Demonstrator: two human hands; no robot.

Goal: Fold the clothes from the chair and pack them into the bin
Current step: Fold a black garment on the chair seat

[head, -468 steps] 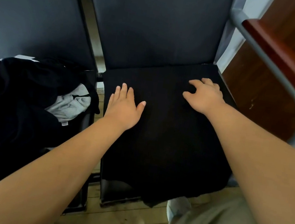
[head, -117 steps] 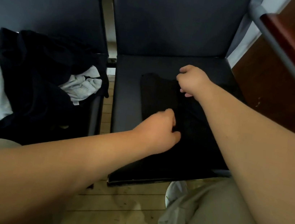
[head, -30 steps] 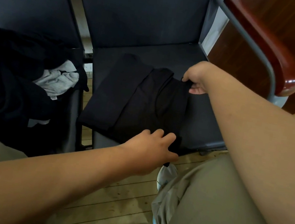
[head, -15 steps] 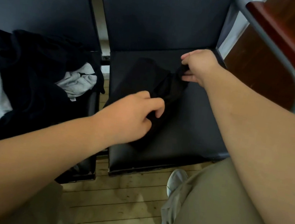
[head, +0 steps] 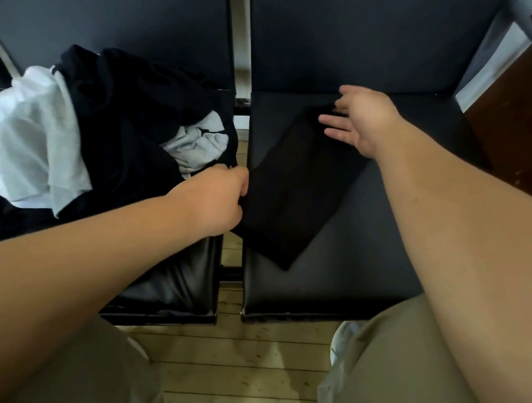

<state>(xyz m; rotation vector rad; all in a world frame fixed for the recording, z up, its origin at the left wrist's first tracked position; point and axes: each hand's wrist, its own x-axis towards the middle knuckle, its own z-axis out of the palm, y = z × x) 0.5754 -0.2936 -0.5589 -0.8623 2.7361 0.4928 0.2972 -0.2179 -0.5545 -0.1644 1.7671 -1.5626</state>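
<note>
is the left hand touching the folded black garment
Touching: the head view shows the left hand pinching the left edge of the folded black garment.

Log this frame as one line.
left hand: pinches folded black garment edge | right hand: open at far end | clothes pile: left seat

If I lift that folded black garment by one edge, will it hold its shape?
Probably not: the folded black garment looks like thin, soft cloth lying flat on the seat, so it would likely droop and unfold. The left hand grips only one edge; support underneath seems safer.
</note>
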